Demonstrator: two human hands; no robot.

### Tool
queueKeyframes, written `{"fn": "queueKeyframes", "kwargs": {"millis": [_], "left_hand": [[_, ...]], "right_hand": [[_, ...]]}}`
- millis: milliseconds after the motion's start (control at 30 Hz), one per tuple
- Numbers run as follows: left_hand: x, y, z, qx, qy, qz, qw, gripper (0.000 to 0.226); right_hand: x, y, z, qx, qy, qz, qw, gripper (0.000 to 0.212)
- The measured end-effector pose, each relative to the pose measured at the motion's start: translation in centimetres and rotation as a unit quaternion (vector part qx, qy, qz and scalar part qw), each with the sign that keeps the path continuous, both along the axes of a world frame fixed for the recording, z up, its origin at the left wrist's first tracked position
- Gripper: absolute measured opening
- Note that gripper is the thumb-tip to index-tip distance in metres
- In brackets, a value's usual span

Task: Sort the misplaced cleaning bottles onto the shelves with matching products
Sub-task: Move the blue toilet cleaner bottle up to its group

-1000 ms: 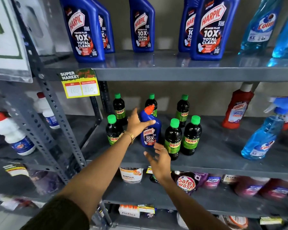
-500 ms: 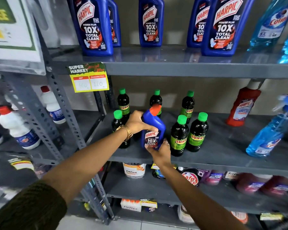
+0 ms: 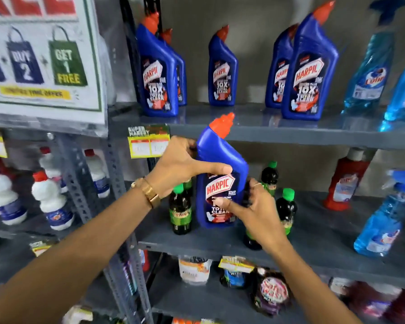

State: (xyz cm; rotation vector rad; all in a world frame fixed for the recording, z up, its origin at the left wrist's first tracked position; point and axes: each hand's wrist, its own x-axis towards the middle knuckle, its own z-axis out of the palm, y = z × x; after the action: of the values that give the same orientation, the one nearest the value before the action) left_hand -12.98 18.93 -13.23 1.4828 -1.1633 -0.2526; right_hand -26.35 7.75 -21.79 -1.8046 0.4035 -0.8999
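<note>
A blue Harpic bottle (image 3: 220, 160) with a red cap is held in the air in front of the middle shelf (image 3: 325, 235), its cap level with the edge of the upper shelf (image 3: 278, 134). My left hand (image 3: 180, 164) grips its upper body from the left. My right hand (image 3: 255, 211) holds its lower right side, thumb on the label. Several matching blue Harpic bottles (image 3: 309, 69) stand on the upper shelf. Dark green-capped Sunny bottles (image 3: 181, 209) stand on the middle shelf behind and around the held bottle.
Blue Colin spray bottles (image 3: 369, 76) stand at the upper right, and another (image 3: 381, 220) leans on the middle shelf beside a red bottle (image 3: 346, 181). White bottles (image 3: 49, 202) fill the left rack. A yellow price tag (image 3: 149, 143) hangs on the upper shelf edge. Pouches lie below.
The blue Harpic bottle has been lifted off the middle shelf from among the Sunny bottles, up toward the upper shelf edge. Both hands closed around it; the camera tilted upward.
</note>
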Motion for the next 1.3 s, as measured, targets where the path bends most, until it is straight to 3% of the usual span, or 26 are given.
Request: {"fn": "queueKeyframes", "kwargs": {"millis": [133, 267, 433, 600, 700, 800, 1000, 1300], "left_hand": [[-1.1, 0.4, 6.9, -0.08, -0.008, -0.016, 0.997, 0.04], [-0.7, -1.2, 12.8, -0.137, -0.01, -0.008, 0.99, 0.024], [2.4, -5.6, 16.8, -0.18, 0.01, 0.012, 0.984, 0.038], [6.1, -9.9, 17.1, -0.157, -0.01, 0.032, 0.987, 0.045], [7.8, -11.7, 16.3, -0.139, -0.001, 0.013, 0.99, 0.03], [8.9, -13.0, 15.3, -0.129, 0.009, -0.022, 0.991, 0.014], [9.9, -14.4, 13.6, -0.136, 0.075, -0.023, 0.988, 0.035], [9.6, -14.1, 13.5, -0.121, 0.097, 0.013, 0.988, 0.031]], "right_hand": [[-1.6, 0.5, 7.8, -0.069, -0.05, 0.015, 0.996, 0.045], [-0.2, -1.1, 14.5, -0.115, -0.101, 0.013, 0.988, 0.053], [4.1, -5.1, 19.3, -0.108, -0.121, -0.004, 0.987, 0.062], [8.9, -9.4, 19.6, -0.068, -0.083, -0.01, 0.994, 0.071], [10.6, -10.8, 18.9, -0.05, -0.064, -0.03, 0.996, 0.057], [11.6, -11.9, 17.8, -0.08, -0.035, -0.057, 0.995, 0.058], [12.7, -12.5, 16.6, -0.107, -0.006, -0.064, 0.992, 0.058], [12.9, -11.3, 17.2, -0.084, 0.012, -0.077, 0.993, 0.054]]}}
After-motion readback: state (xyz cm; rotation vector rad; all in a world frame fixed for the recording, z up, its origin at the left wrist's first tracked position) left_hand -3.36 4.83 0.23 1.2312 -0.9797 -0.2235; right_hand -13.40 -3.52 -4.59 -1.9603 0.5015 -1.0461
